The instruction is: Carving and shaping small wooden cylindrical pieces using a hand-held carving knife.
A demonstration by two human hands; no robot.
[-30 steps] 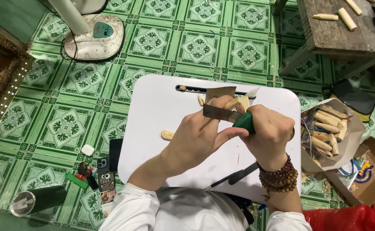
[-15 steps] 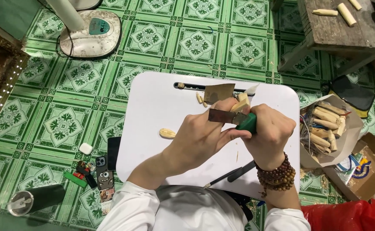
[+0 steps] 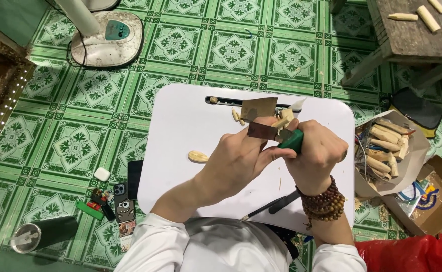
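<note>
Over a white lap table (image 3: 180,121), my right hand (image 3: 317,153) grips a knife by its green handle (image 3: 292,142); the flat blade (image 3: 262,131) points left. My left hand (image 3: 241,158) holds a small pale wooden piece (image 3: 283,120) against the blade, thumb pressed by the handle. A carved oval wooden piece (image 3: 198,156) lies on the table to the left. Small wood offcuts (image 3: 237,117) and a square of brown sandpaper (image 3: 259,108) lie near the far edge. A dark thin tool (image 3: 274,204) rests near my right wrist, which wears bead bracelets.
A paper-lined box of wooden sticks (image 3: 382,148) sits right of the table, a cardboard box (image 3: 440,201) beyond it. A wooden stool (image 3: 412,35) holds more sticks. A fan base (image 3: 107,38), phones (image 3: 125,194), a dark tumbler (image 3: 42,234) and a red bag (image 3: 407,257) lie on the green tiled floor.
Both hands with knife and wooden piece have stayed in nearly the same place; the blade has shifted slightly against the wood. The view has tilted a little.
</note>
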